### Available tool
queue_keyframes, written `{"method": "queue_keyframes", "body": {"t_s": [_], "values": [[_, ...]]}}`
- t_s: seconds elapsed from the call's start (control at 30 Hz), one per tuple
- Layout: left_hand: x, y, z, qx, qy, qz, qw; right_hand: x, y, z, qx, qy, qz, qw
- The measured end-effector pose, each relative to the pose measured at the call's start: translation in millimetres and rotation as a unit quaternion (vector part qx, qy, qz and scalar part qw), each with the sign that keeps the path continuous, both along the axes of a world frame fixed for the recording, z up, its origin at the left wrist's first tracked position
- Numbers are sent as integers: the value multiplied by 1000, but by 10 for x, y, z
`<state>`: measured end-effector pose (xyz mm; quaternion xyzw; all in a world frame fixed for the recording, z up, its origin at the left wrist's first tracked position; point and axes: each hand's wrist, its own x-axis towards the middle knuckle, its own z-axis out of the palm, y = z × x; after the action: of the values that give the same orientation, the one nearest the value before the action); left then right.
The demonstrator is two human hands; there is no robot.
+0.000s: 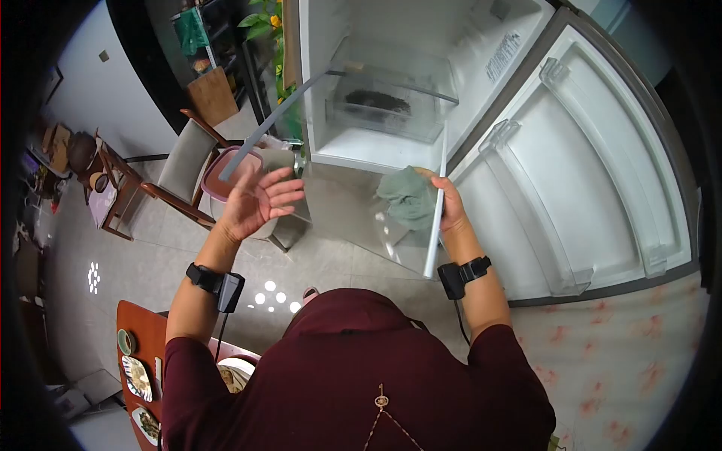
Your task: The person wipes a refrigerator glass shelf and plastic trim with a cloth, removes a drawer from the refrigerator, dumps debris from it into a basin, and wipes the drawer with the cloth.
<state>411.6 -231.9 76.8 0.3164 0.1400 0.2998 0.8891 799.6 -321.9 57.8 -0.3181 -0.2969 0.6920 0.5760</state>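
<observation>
A clear glass shelf [342, 203] with grey and white edge strips slants out of the open fridge [368, 146]. My right hand [450, 203] is closed round its right edge strip, with a green cloth [410, 197] beside the fingers, against the glass. On the other side, my left hand [262, 201] is palm up with fingers spread, near the shelf's left strip, holding nothing. Whether it touches the glass cannot be made out. Inside the fridge is a clear drawer [383, 105] with something dark in it.
The fridge door [579, 173] stands wide open at the right. A chair [183, 161] and a pink basin [214, 177] are at the left. Dishes [137, 376] sit on a red-brown table [143, 319] at the lower left.
</observation>
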Motion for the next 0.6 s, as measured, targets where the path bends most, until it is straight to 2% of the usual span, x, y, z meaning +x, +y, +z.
{"method": "queue_keyframes", "body": {"t_s": [0.13, 0.37, 0.43, 0.5, 0.6], "values": [[-20, 33, 227, 23, -34, -17, 999, 55, -14, -8, -25, 66, 74, 995], [182, 52, 512, 50, -26, -53, 997, 24, -86, 65, -19, 14, 89, 996], [186, 108, 494, -7, -19, -94, 995, 51, -83, 73, -15, 2, 95, 995], [206, 97, 524, -16, -46, -109, 993, 75, -54, 56, -4, -5, 93, 996], [264, -16, 678, -36, -56, -76, 995, 62, -85, 116, 8, 14, 75, 997]]}}
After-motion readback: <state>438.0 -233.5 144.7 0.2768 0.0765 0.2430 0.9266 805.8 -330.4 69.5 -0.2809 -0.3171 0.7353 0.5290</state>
